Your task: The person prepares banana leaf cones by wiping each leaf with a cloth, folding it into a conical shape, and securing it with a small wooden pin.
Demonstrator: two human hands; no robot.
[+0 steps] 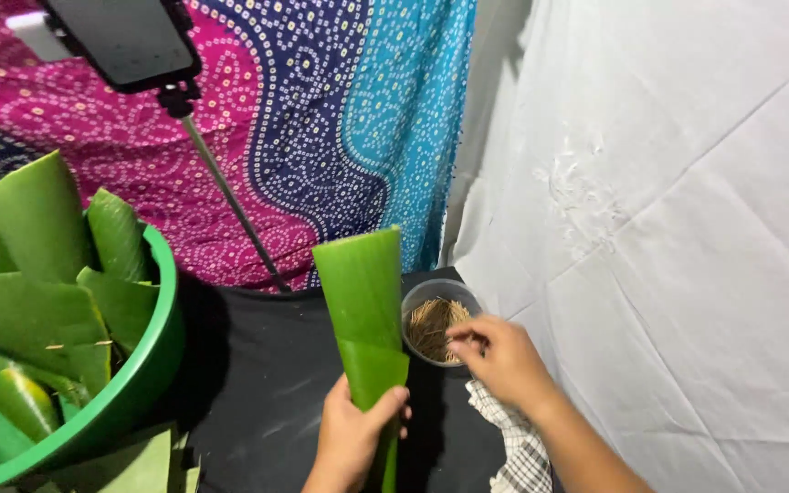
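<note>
My left hand (355, 435) grips the lower end of a folded green banana leaf strip (363, 301) and holds it upright above the black cloth (257, 383). To its right, my right hand (501, 358) reaches over the rim of a small clear cup (421, 295) full of thin wooden sticks (431, 326). The fingertips are pinched at the sticks; whether a stick is between them cannot be made out.
A green basin (143, 374) heaped with folded leaf pieces (38, 274) fills the left. A phone on a tripod (125, 36) stands behind it before patterned fabric. A checked cloth (513, 438) lies under my right wrist. White sheeting (678, 228) covers the right.
</note>
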